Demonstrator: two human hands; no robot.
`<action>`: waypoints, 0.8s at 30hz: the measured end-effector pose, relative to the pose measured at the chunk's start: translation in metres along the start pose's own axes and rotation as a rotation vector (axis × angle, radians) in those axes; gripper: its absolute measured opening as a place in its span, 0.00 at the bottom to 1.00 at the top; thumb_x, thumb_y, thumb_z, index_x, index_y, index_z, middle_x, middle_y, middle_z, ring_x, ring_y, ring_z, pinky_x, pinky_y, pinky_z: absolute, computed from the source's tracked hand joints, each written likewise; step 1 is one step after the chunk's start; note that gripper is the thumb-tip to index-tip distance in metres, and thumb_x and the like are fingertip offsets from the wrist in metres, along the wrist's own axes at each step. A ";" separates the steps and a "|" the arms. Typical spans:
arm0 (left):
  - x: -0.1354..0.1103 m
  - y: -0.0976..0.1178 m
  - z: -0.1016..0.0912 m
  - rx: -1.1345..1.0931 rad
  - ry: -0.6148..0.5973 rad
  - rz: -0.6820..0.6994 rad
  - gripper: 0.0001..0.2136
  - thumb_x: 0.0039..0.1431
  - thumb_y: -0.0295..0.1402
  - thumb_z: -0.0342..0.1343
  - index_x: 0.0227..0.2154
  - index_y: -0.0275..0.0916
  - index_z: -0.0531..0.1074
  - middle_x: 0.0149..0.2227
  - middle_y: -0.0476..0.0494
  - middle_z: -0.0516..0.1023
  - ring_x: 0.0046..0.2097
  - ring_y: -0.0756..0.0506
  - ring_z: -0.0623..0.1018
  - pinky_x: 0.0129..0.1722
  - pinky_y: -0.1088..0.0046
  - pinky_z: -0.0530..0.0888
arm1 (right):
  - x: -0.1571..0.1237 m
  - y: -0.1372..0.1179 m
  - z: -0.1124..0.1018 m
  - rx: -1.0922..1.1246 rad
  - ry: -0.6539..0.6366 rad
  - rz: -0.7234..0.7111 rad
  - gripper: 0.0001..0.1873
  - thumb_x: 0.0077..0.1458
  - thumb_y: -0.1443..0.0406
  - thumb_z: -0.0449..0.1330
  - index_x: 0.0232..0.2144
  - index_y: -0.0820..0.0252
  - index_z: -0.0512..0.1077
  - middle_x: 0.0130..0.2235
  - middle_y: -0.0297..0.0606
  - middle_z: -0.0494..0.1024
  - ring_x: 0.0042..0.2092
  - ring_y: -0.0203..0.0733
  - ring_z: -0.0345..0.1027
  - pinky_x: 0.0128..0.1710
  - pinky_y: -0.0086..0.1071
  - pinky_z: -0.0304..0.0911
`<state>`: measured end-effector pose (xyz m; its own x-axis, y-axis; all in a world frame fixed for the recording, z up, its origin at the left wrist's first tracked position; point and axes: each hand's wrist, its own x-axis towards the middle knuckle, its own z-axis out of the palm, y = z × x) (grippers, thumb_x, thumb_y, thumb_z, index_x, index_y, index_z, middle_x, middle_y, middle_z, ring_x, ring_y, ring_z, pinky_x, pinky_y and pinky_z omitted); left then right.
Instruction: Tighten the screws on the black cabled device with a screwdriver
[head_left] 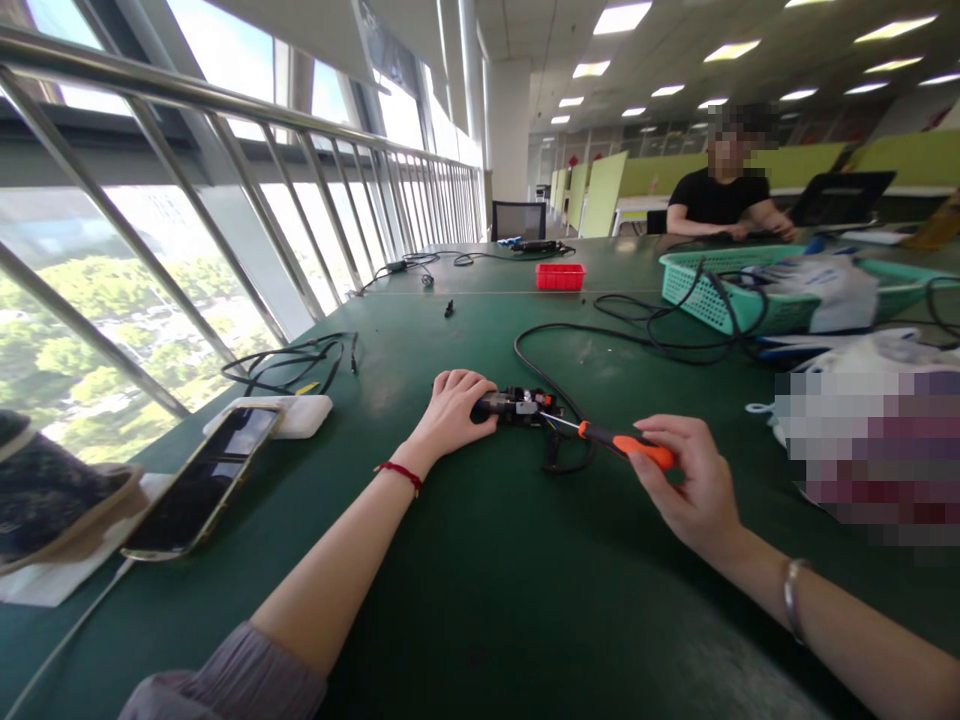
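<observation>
My left hand [456,418] is closed over the left end of a small black device [517,404] with opened-up inner parts, lying on the green table [450,560]. In my right hand [694,485] is a screwdriver [626,443] with an orange and black handle, pinched between thumb and fingers. Its thin shaft points left and its tip is at the right side of the device, where small wires show. Whether the tip touches a screw is too small to tell. A black cable [529,340] runs from the device's right end and loops away behind it.
A phone [206,485] leans on a white block at left, near coiled black cable [300,360]. A red tray [560,277] stands farther back. At right are a green basket [697,290] and plastic bags [885,360]. Another person [720,200] sits across the table.
</observation>
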<state>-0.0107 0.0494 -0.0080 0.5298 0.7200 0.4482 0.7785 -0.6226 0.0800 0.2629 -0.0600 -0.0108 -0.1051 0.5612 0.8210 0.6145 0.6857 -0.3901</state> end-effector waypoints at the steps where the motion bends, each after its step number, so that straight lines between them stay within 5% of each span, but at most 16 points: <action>1: 0.000 0.001 0.000 -0.007 0.003 0.000 0.12 0.53 0.35 0.52 0.42 0.43 0.69 0.46 0.45 0.73 0.52 0.41 0.66 0.57 0.60 0.56 | -0.001 0.001 0.001 -0.010 0.022 -0.013 0.11 0.56 0.68 0.57 0.42 0.56 0.63 0.36 0.37 0.73 0.29 0.36 0.72 0.26 0.29 0.69; 9: 0.001 0.020 0.008 0.009 -0.003 -0.161 0.13 0.51 0.33 0.52 0.42 0.40 0.67 0.43 0.43 0.73 0.49 0.40 0.68 0.55 0.56 0.56 | -0.008 0.009 0.004 0.124 0.055 0.075 0.13 0.53 0.68 0.58 0.42 0.56 0.62 0.35 0.35 0.68 0.29 0.35 0.69 0.27 0.31 0.68; 16: 0.001 0.024 0.012 0.049 -0.017 -0.172 0.13 0.53 0.32 0.49 0.43 0.39 0.66 0.43 0.42 0.71 0.49 0.40 0.68 0.57 0.54 0.54 | -0.004 0.010 0.002 0.121 0.063 0.336 0.10 0.57 0.59 0.58 0.31 0.56 0.61 0.21 0.26 0.65 0.18 0.32 0.61 0.16 0.26 0.58; 24: 0.000 0.018 0.010 -0.021 -0.025 -0.082 0.16 0.52 0.31 0.50 0.45 0.37 0.64 0.44 0.42 0.68 0.50 0.40 0.65 0.57 0.58 0.55 | 0.002 0.003 -0.001 -0.008 0.013 0.273 0.17 0.59 0.59 0.53 0.21 0.55 0.57 0.16 0.24 0.56 0.16 0.29 0.51 0.15 0.25 0.51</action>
<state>0.0069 0.0408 -0.0155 0.4728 0.7762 0.4170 0.8126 -0.5671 0.1343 0.2652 -0.0576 -0.0098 0.0755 0.7188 0.6911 0.6248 0.5061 -0.5946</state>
